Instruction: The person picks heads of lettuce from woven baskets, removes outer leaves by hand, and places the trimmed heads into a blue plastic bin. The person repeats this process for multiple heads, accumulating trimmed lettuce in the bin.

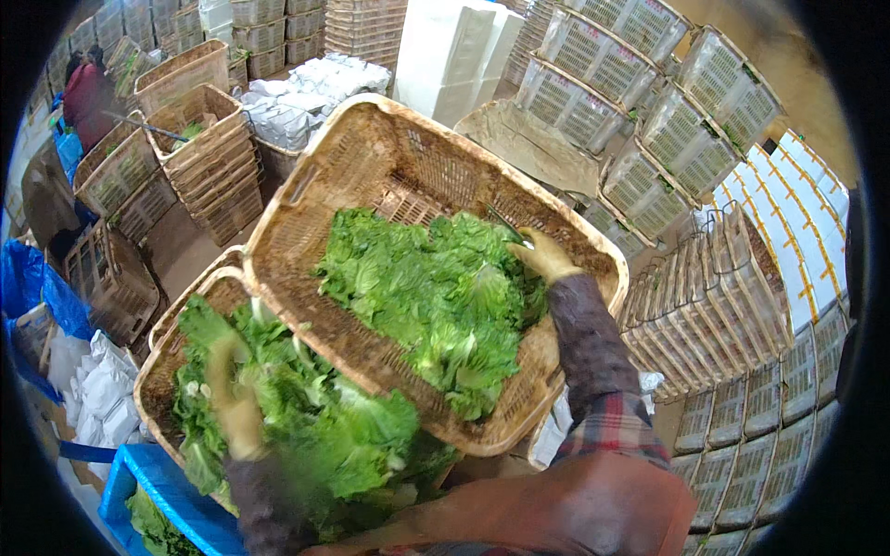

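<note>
A large dirt-stained plastic crate [431, 139] stands before me, with green leafy heads of lettuce [431, 278] laid across its bottom. My right hand [542, 254], in a pale yellow glove, is inside that crate at the right end of the heads, gripping a knife [502, 219] that points up and left. My left hand [236, 396], gloved too and blurred, is over loose leafy heads [341, 424] heaped in a lower crate [156, 389] at the lower left. Whether its fingers grip any leaves cannot be told.
Stacked crates [215, 174] stand at the left, more crates [598, 76] at the upper right, and nested ones [709, 306] at the right. White bags [313, 90] lie behind the large crate. A blue plastic-covered frame [167, 493] is at the lower left. A person [89, 104] is far left.
</note>
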Available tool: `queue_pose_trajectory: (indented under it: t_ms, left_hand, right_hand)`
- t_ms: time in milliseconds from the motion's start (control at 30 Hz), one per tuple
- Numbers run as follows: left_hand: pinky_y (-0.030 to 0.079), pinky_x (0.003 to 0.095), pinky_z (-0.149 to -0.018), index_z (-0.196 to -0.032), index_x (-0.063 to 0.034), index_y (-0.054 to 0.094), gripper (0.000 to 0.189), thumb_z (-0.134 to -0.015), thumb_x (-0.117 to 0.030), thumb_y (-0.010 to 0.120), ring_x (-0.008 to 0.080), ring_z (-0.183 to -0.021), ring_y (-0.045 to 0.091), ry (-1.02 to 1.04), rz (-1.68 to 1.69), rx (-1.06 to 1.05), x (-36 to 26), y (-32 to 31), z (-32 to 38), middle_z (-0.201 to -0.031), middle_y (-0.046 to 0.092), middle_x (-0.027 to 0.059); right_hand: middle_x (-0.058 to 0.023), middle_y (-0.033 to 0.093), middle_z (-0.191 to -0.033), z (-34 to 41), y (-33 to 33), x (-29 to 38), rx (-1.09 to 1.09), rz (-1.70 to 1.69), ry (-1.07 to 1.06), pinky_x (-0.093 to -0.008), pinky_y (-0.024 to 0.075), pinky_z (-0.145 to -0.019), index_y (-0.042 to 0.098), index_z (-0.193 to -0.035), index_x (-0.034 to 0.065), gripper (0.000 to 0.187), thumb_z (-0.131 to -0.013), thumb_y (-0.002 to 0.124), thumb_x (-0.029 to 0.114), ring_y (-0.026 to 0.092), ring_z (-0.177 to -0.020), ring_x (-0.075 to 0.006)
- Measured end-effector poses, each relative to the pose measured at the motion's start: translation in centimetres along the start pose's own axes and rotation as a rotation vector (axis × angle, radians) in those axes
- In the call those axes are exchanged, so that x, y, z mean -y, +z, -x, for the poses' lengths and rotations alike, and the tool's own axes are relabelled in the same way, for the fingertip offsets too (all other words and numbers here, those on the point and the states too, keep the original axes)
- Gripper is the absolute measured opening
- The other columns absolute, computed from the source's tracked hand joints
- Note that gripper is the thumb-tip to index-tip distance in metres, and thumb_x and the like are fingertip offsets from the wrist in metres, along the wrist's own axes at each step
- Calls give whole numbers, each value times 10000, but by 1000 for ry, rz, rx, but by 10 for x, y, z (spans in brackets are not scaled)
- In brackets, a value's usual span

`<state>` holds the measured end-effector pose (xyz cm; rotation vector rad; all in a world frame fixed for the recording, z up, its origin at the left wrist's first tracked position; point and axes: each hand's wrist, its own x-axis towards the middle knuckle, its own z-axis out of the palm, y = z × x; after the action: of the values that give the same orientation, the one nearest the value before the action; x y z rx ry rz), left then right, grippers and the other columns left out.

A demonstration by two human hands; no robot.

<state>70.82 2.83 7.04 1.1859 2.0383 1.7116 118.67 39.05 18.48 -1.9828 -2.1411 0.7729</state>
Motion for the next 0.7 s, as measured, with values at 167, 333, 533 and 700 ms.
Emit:
queue_pose_trajectory:
  t_ms: [167, 333, 533, 700]
  left_hand:
    - [330, 400, -1210, -1582, -48, 356, 913, -836, -269, 833, 345, -1479, 398, 280, 225, 720, -98, 358, -93, -1580, 437, 224]
    - [332, 480, -1221, -1645, -58, 132, 1253, -718, -295, 941, 357, -1483, 364, -135, 32, 769, -81, 480, -46, -1623, 329, 244]
    - [422, 420, -1142, -1453, -92, 525, 655, -852, -164, 774, 247, -1378, 494, 294, 45, 517, -22, 341, -12, -1470, 550, 105]
    - [374, 441, -1172, -1483, -51, 478, 760, -827, -246, 810, 302, -1347, 499, -262, 307, 552, -98, 178, -26, -1454, 531, 144]
  right_hand:
    - [-170, 576, -1359, -117, 75, -88, 13, -282, 84, -354, 496, -854, 343, -1574, 58, 898, -896, 785, 446, 590, -1059, -263]
    - [-208, 619, -1374, -87, 75, -62, -124, -180, -7, -438, 528, -944, 350, -1579, 163, 886, -848, 819, 335, 656, -1128, -337]
    - [-159, 596, -1453, 14, 43, 75, 146, -232, -728, -417, 481, -1081, 453, -1536, 163, 854, -802, 849, 349, 600, -1305, -337]
    - [-134, 565, -1503, 57, 51, 127, 199, -513, -587, -374, 422, -1134, 486, -1510, 32, 851, -807, 862, 330, 541, -1368, -229]
